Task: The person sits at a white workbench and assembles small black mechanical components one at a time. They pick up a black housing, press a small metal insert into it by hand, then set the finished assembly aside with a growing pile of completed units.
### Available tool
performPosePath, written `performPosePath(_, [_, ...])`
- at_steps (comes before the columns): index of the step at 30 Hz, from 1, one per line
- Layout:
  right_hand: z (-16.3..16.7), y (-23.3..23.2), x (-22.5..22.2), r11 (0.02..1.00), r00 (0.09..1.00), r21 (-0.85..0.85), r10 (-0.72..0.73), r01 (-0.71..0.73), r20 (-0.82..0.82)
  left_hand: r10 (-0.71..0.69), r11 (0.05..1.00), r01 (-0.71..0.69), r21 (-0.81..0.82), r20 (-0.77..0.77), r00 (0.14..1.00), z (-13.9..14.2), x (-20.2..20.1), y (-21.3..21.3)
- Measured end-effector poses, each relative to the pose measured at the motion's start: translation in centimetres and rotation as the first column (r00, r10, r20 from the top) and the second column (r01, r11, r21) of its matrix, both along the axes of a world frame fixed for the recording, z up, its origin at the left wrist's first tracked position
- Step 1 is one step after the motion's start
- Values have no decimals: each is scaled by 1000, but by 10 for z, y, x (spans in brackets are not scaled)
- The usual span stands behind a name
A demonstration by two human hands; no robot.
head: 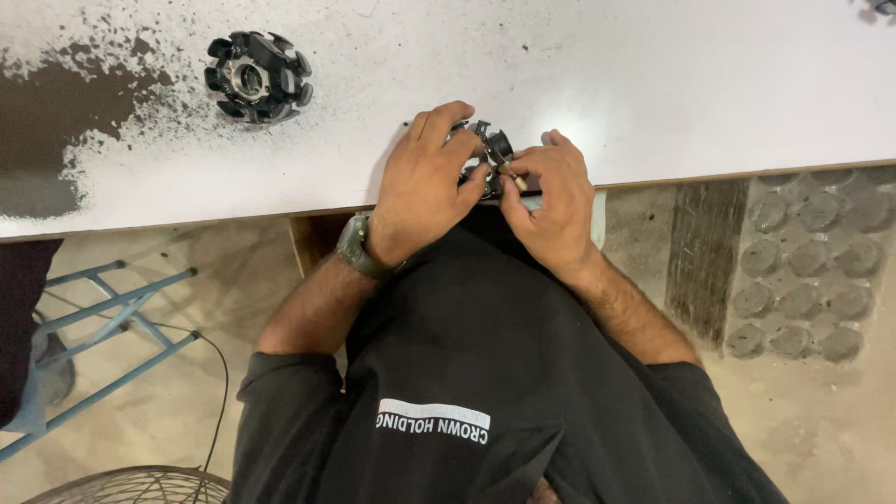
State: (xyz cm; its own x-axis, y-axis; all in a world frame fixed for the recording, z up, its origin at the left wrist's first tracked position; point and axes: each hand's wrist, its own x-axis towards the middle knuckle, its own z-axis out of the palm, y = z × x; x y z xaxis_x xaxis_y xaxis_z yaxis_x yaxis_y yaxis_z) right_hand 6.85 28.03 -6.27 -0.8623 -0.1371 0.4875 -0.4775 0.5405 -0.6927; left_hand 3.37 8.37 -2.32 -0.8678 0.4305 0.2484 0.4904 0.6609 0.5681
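My left hand (425, 177) and my right hand (551, 196) meet at the near edge of a white table (597, 75). Between them sits a small black round part with metal bits (492, 147); both hands grip it, and most of it is hidden by my fingers. My right thumb and forefinger pinch a thin metal piece at its side. A watch (355, 247) is on my left wrist. A second, larger black ring-shaped part with several poles (259, 77) lies alone on the table, up and to the left.
A dark worn patch (56, 121) spreads over the table's left end. Below the table edge stand a blue metal frame (112, 322), a wire fan guard (140, 485) and a grey moulded tray with round pockets (807, 271) on the floor.
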Motion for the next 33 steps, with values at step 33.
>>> performPosePath(33, [15,-3,-7,998,999,62,12,-9,-45,171,967,-157,201,-53,984,-32,4,14])
